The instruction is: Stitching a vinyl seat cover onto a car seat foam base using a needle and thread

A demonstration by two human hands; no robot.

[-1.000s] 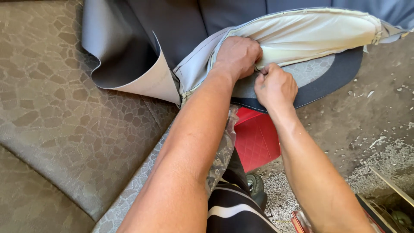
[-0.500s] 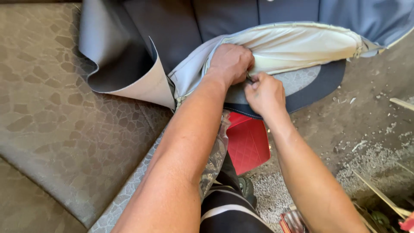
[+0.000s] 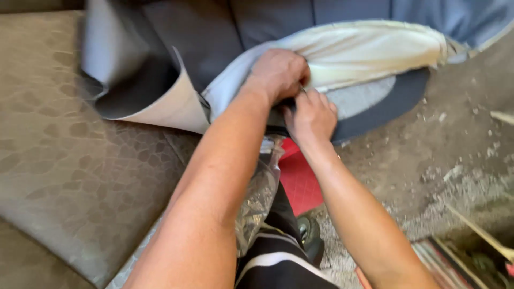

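Gripping the cream fabric cover (image 3: pixel 369 51) w/ my left hand (image 3: pixel 278 72), fingers curled tight over its folded edge, just left of centre, far side of the scene. Right hand (image 3: pixel 310 115) sits just below & touching the left one, fingers bent in toward the same edge; they look pinched on sth thin at the seam, but can't tell what it is. Cover runs as a long cream roll from my hands out to the right, lying on top of the dark grey seat piece (image 3: pixel 375 115), whose rounded rim shows under it. Left of my hands a grey flap (image 3: pixel 176 109) w/ pale underside curls up. Near left: brown patterned cushion (image 3: pixel 69 155). Between my forearms, a red sheet (image 3: pixel 297 179) on the ground. Right side: dusty concrete floor (image 3: pixel 439 150) w/ debris bits. My dark trouser leg w/ white stripe (image 3: pixel 278 251) at the near edge.
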